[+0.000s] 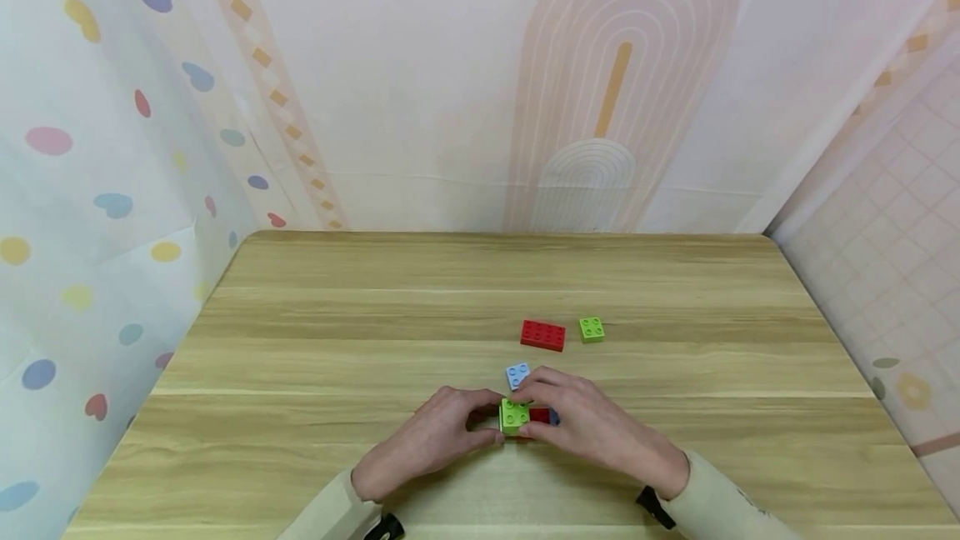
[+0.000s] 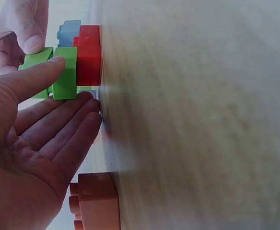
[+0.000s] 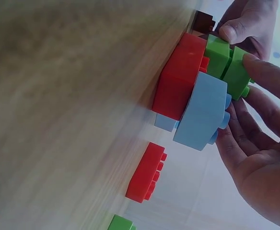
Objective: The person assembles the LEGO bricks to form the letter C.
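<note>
In front of me stands a small stack of toy building bricks. Its base is a red brick (image 3: 178, 81) on the table, with a blue brick (image 3: 202, 110) and a lower green brick (image 3: 218, 56) side by side on top. My left hand (image 1: 442, 436) pinches the lower green brick between thumb and fingers. My right hand (image 1: 585, 415) pinches an upper green brick (image 1: 514, 413), which sits slightly tilted over the lower one, with a thin gap showing between them. Close behind the right fingertips lies a light blue brick (image 1: 516, 375), partly covered by the hand.
Farther back on the wooden table (image 1: 360, 315) lie a long red brick (image 1: 543, 335) and a small green brick (image 1: 592, 329). A brown brick (image 2: 98, 201) stands by the left hand, hidden in the head view. Patterned cloth (image 1: 405, 90) surrounds the table's back and sides.
</note>
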`<state>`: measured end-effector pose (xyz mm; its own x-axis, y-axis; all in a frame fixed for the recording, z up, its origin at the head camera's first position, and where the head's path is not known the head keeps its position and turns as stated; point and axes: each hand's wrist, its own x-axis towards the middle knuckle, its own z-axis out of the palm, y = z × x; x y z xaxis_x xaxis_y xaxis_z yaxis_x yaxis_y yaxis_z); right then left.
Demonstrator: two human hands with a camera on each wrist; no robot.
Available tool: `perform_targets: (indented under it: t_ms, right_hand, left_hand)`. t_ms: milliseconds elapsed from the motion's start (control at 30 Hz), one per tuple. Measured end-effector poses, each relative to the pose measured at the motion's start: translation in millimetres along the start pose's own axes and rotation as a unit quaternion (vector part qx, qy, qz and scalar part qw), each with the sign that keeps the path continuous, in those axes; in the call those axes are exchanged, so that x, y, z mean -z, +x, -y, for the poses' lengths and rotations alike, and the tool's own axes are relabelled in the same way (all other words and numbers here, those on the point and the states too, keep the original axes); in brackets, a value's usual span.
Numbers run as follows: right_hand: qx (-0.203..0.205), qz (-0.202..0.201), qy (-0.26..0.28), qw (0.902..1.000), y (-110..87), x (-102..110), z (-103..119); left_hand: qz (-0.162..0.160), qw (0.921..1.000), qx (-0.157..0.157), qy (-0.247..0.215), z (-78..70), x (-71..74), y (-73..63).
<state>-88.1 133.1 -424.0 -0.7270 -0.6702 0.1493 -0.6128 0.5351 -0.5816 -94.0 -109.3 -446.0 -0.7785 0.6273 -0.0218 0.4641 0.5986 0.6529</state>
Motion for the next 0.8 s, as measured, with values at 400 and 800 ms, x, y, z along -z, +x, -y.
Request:
perform_targets:
  t_ms: [400, 800]
  right_hand:
    - [0.014, -0.005, -0.006, 0.9999, 2.1, -1.3, 0.4]
    - [0.005, 0.008, -0.001, 1.0, 1.0, -0.4, 0.3]
  left_hand:
    - [-0.004, 1.0, 0.001, 0.002, -1.1, -0.2, 0.3]
    - [-0.009, 0.9999, -0.004, 0.014, -2.8, -1.7, 0.6]
